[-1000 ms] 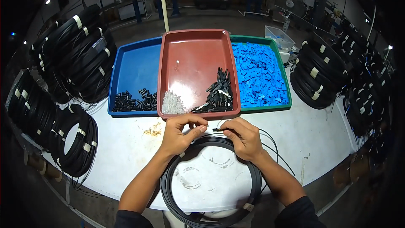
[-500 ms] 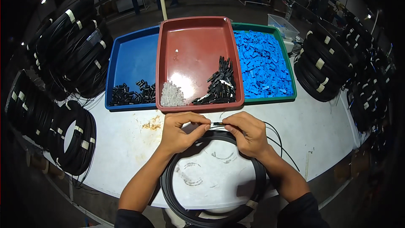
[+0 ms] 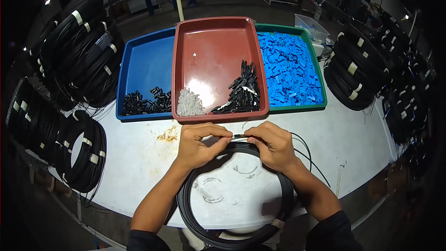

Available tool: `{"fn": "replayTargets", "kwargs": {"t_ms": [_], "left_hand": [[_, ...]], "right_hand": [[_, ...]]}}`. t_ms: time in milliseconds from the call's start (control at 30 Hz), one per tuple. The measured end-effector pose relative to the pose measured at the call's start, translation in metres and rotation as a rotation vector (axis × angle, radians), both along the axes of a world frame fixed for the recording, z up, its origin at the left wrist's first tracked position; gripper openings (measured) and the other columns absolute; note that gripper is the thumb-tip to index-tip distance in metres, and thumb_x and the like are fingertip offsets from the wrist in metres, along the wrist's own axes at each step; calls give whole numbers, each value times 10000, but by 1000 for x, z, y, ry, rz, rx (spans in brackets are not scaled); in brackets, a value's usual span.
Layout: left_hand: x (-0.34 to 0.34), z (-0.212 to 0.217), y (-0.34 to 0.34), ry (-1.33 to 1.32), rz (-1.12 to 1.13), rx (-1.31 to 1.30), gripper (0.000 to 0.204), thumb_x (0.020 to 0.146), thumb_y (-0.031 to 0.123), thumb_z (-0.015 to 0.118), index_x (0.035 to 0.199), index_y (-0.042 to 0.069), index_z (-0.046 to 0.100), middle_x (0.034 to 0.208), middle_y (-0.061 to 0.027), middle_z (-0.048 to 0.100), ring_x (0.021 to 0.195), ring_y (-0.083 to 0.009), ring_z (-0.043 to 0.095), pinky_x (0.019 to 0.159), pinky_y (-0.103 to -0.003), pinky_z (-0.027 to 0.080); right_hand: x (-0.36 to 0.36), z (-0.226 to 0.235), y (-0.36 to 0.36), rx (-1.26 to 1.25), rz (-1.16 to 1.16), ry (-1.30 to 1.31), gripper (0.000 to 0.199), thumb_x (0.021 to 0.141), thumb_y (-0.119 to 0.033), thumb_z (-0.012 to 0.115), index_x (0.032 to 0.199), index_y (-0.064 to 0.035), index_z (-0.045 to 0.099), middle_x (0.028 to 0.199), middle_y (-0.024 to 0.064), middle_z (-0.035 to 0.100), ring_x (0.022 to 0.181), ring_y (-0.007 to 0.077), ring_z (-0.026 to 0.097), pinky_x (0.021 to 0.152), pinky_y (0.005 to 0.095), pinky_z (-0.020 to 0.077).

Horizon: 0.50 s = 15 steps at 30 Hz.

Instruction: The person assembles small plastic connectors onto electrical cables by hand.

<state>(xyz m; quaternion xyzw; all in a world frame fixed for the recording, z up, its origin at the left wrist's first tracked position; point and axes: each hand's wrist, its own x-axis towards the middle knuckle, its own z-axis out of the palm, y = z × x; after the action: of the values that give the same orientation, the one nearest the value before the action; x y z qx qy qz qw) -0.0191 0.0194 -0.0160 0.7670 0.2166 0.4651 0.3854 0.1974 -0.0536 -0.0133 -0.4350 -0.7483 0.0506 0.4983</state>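
Note:
Above the far rim of a black cable coil (image 3: pixel 185 200), my two hands meet fingertip to fingertip. Between them is a small black cable connector (image 3: pixel 239 136). My right hand (image 3: pixel 275 147) pinches its right end, and thin black cable (image 3: pixel 304 146) runs out beyond that hand. At the connector's left end, my left hand (image 3: pixel 200 145) has thumb and forefinger closed on a small whitish piece, mostly hidden by the fingertips. The coil lies on the white table (image 3: pixel 134 172), overhanging its near edge, with a pale tape band around it.
Beyond my hands, a red tray (image 3: pixel 209 51) holds small clear caps (image 3: pixel 189 103) and black connectors (image 3: pixel 241 93). It overlaps a blue tray (image 3: pixel 144 65) with short black pieces and a green tray (image 3: pixel 324 97) of blue parts. Taped cable coils (image 3: pixel 81 153) flank both sides.
Both hands keep almost the same place and grip. The whitish bit at the connector's left end shows slightly less between the fingertips; otherwise the view has only shifted slightly.

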Motion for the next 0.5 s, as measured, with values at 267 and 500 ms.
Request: {"fn": "replayTargets", "kwargs": {"t_ms": [267,500], "left_hand": [[-1,-1,1,-11,-2,-35,138,782,-103,743,908,-57,776,873,-153,767,793,-176,733,741,-271,580],[-1,-3,2,-6,-30,17,109,787,-15,792,895,-9,798,841,-125,779,745,-171,747,707,-275,581]], "right_hand": [[-3,2,-1,-29,2,51,170,816,50,748,973,-13,726,787,112,638,641,259,633,580,359,501],[0,0,0,7,26,-2,189,791,61,774,963,-9,740,770,108,661,621,210,632,553,320,486]]}}
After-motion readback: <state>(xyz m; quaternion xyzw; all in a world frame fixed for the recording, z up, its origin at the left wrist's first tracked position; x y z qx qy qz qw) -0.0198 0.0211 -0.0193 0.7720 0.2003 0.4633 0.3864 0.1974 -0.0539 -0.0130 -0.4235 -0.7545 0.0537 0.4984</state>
